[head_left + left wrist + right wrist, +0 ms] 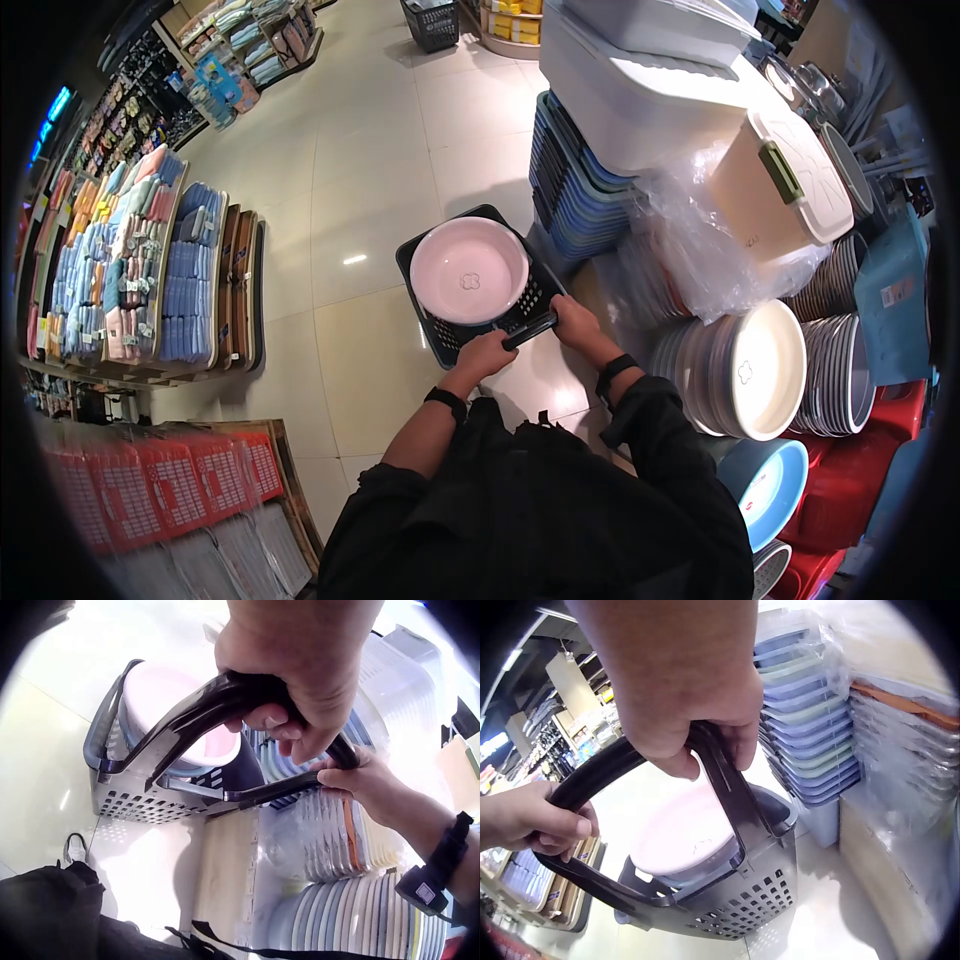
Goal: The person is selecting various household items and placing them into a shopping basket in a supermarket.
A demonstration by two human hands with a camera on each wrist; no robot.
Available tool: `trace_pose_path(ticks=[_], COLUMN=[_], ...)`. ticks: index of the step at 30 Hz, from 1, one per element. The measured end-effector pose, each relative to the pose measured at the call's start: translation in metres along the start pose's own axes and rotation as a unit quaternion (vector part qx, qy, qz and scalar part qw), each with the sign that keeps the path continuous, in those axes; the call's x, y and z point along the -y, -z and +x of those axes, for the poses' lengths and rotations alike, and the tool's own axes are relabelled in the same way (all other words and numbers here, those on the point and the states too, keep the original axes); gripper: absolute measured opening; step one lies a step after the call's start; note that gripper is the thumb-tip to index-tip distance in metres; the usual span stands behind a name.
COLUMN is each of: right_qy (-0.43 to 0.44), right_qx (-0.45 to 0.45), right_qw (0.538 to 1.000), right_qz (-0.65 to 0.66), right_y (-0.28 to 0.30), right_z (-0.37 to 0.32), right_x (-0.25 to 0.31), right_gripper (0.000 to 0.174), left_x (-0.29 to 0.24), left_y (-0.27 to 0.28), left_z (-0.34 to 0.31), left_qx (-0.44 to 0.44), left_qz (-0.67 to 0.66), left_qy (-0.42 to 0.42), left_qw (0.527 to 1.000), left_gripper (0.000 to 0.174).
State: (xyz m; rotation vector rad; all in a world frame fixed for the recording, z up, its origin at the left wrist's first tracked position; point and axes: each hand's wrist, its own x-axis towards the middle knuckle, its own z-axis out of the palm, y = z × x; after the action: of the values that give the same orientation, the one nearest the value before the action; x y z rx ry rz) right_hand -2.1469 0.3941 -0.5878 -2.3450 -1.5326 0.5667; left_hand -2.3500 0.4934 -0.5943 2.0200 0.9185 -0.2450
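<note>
A black perforated shopping basket (pixel 447 345) hangs in front of me by its dark handle (pixel 530 330). My left hand (pixel 486 355) grips the handle near one end, fingers curled round it in the left wrist view. At the other end my right hand (pixel 575 321) holds the same handle, its thumb and fingers about the bar in the right wrist view. Inside the basket lies a pink basin (pixel 469 270) with a small flower-shaped mark on its bottom. Beneath it a bluish-grey basin (pixel 697 877) shows along the side.
On the right stand stacked blue bins (pixel 575 185), a large white storage box (pixel 650 90), piled round basins (pixel 768 370) and a blue basin (pixel 775 485). Folded towels (pixel 130 260) fill a display at left. Red-topped packages (pixel 180 475) lie lower left. Another basket (pixel 432 25) sits far ahead on the tiled floor.
</note>
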Motion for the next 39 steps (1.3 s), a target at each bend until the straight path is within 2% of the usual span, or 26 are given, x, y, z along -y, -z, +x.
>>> trace_pose_path(ticks=[3,7,11,16,21,28,31,33,39], right_qy=[-0.022,0.008,-0.03,-0.055,-0.079,-0.08,-0.076,-0.071,-0.092], right_qx=[-0.01,-0.025,-0.023,-0.058,-0.072,-0.11,-0.099,-0.123,-0.098], right_qw=[1.0,1.0,0.999,0.997,0.994,0.99,0.991,0.988,0.99], right_qz=[-0.005,-0.007,0.006,0.012,0.024,0.041,0.044,0.054,0.044], right_y=[-0.002,-0.013,-0.026,-0.023,-0.024,-0.021,-0.019,-0.019,-0.014], right_z=[0.019,0.047,0.078,0.106,0.139,0.19,0.213,0.227,0.264], right_x=[0.011,0.015,0.025,0.043,0.055,0.064,0.065,0.064,0.071], right_gripper=[0.012,0.012,0.017,0.015,0.013,0.018,0.017,0.013,0.012], left_x=[0.014,0.028,0.041,0.047,0.063,0.059,0.066,0.065,0.073], left_y=[0.014,0.045,0.073,0.108,0.134,0.186,0.204,0.214,0.242], left_z=[0.019,0.039,0.059,0.086,0.121,0.161,0.181,0.192,0.225], left_qx=[-0.002,0.007,0.006,0.006,-0.024,0.007,0.002,0.007,0.032], left_qz=[0.023,0.015,0.046,0.089,0.105,0.13,0.131,0.12,0.108], left_qy=[-0.02,-0.039,-0.048,-0.007,-0.051,-0.038,-0.069,-0.051,-0.059], left_qw=[1.0,0.999,0.998,0.996,0.993,0.991,0.989,0.991,0.992], left_gripper=[0.038,0.036,0.038,0.043,0.043,0.041,0.037,0.037,0.036])
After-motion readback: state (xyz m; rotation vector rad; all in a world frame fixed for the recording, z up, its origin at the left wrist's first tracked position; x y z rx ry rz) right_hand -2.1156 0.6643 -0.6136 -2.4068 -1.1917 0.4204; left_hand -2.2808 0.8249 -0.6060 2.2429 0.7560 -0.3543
